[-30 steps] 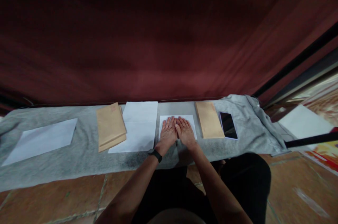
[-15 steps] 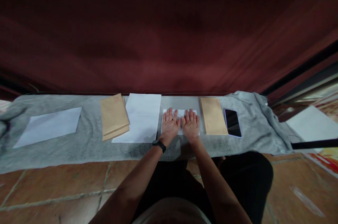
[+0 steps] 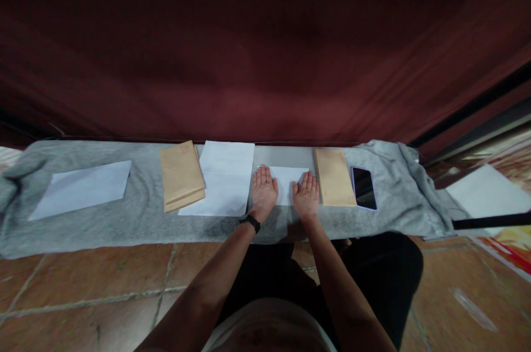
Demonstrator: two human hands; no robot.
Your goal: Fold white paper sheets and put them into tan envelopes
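Note:
A small white folded sheet of paper (image 3: 285,181) lies flat in front of me on the grey cloth. My left hand (image 3: 264,188) rests flat on its left end, fingers stretched out. On its right end lies my right hand (image 3: 306,196), also flat with the fingers extended. Neither hand grips anything. Left of my left hand is a larger white sheet (image 3: 228,189) with a crease across it. Brown envelopes (image 3: 180,172) overlap that sheet's left edge. Close to my right hand is another brown envelope stack (image 3: 335,177).
A grey cloth (image 3: 145,224) covers the long narrow surface. A phone (image 3: 364,188) with a dark screen lies right of the envelopes. Another white sheet (image 3: 83,189) is at the far left. A dark red panel (image 3: 265,64) rises behind, and tiled floor (image 3: 124,280) shows below.
My hands have slid apart along the small folded paper, the left toward its left end and the right toward its right end. More of its middle now shows.

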